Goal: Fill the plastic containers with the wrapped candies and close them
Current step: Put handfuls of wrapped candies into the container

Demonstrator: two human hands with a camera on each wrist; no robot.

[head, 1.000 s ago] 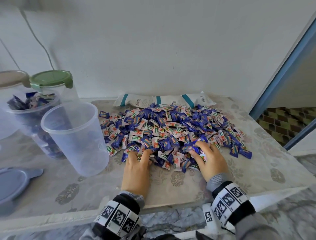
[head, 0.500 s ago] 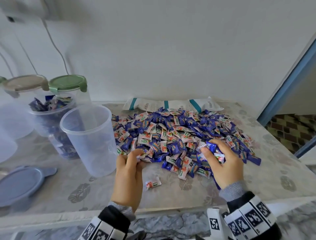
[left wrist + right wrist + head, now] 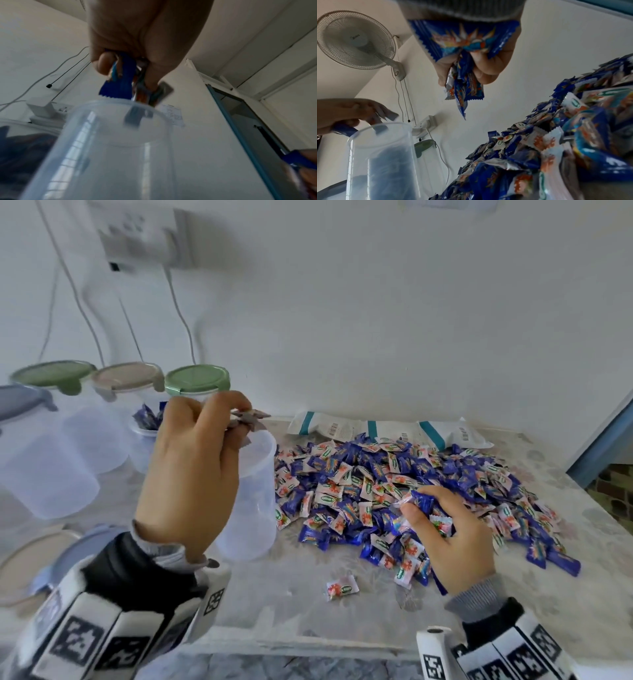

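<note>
The fingers (image 3: 219,409) of the left hand (image 3: 191,474) are curled round a small bunch of candies (image 3: 248,419), held just above the mouth of the open cup (image 3: 253,494); the left wrist view shows the wrappers (image 3: 120,81) hanging right over the cup's rim (image 3: 109,102). The right hand (image 3: 445,529), on the far side of the pile from the cup, grips its own handful (image 3: 464,83) just above the candy pile (image 3: 411,484), which lies on the bench (image 3: 274,611) right beside the cup. One stray candy (image 3: 342,587) lies apart, nearer the bench edge than the cup.

The step in hand looks like loading this cup: it seems empty or nearly so, while a fuller container (image 3: 147,433) and several lidded ones (image 3: 197,381) stand behind it. A loose lid (image 3: 20,563) lies on the side of the cup away from the pile.

Next, I judge, the left fingers must loosen squarely over the mouth so nothing spills outside, then the right hand carries its load across to the cup. Closing comes much later
</note>
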